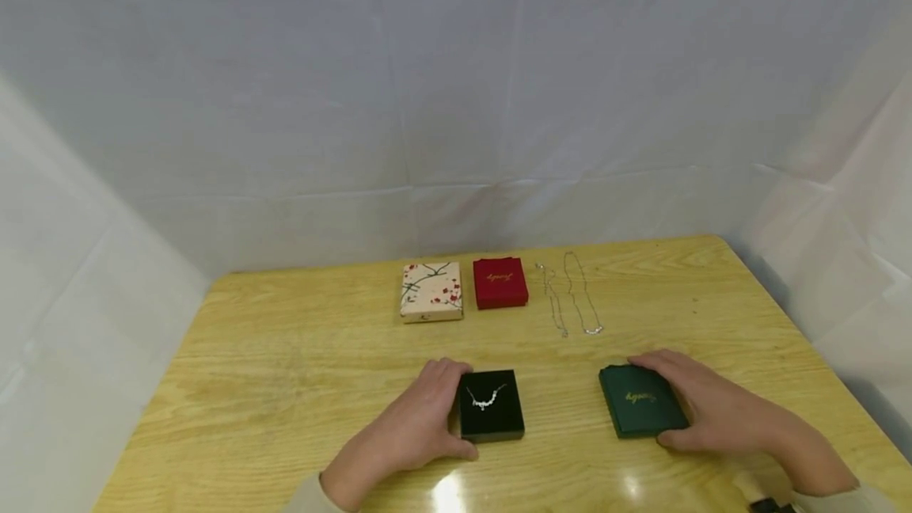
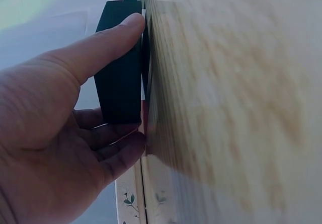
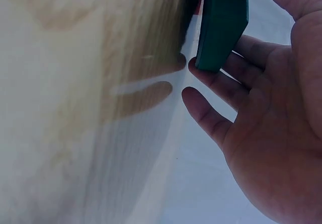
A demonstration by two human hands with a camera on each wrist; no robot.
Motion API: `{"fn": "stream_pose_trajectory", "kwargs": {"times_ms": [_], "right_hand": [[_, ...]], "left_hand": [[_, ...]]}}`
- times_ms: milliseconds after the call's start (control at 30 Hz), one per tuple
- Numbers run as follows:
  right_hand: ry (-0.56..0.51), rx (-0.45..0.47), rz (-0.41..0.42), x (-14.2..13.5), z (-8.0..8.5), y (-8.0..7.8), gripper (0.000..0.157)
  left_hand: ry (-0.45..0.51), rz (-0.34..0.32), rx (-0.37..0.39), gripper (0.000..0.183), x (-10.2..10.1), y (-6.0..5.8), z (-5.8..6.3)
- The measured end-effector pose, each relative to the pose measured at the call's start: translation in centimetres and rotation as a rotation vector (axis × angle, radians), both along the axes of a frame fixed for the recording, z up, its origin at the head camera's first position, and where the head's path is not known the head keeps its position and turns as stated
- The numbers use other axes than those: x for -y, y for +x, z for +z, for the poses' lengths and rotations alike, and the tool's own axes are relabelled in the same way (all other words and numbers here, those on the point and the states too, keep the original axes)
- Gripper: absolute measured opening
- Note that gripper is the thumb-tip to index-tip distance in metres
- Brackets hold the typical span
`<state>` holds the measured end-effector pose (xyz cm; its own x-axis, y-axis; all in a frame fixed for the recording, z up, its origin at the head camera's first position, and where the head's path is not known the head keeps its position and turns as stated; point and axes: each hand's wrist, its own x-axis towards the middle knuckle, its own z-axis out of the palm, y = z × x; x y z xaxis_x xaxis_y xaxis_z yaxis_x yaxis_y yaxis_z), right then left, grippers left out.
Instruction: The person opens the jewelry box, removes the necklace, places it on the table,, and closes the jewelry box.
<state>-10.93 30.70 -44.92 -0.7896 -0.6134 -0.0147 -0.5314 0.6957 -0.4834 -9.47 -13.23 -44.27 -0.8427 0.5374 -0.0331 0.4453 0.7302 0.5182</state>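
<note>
On the near part of the table, my left hand (image 1: 423,418) grips the left side of a dark green jewelry box base (image 1: 492,427), thumb at its near edge and fingers at the far side. A silver necklace (image 1: 486,400) lies on the black insert of this base. To the right, my right hand (image 1: 720,410) holds the green box lid (image 1: 641,402) by its right side, between thumb and fingers; gold lettering shows on its top. In the right wrist view, the lid (image 3: 221,25) is near the tabletop; whether it touches is unclear.
Toward the back of the wooden table (image 1: 285,355) stand a cream box (image 1: 432,291) with a floral print and a red jewelry box (image 1: 501,283). Two thin silver necklaces, one left (image 1: 552,299) and one right (image 1: 586,299), lie beside them. White cloth (image 1: 456,101) hangs behind.
</note>
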Motion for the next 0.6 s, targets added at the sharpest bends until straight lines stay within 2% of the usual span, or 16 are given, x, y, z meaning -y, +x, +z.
{"fn": "stream_pose_trajectory", "kwargs": {"times_ms": [367,600], "right_hand": [[-0.013,0.017,-0.011,-0.34,-0.32,0.05,0.090],[-0.012,-0.008,-0.014,-0.05,-0.30,0.09,0.100]], "left_hand": [[-0.013,-0.008,-0.013,0.098,-0.02,-0.01,-0.11],[-0.021,-0.010,-0.011,0.103,0.06,-0.01,-0.23]]}}
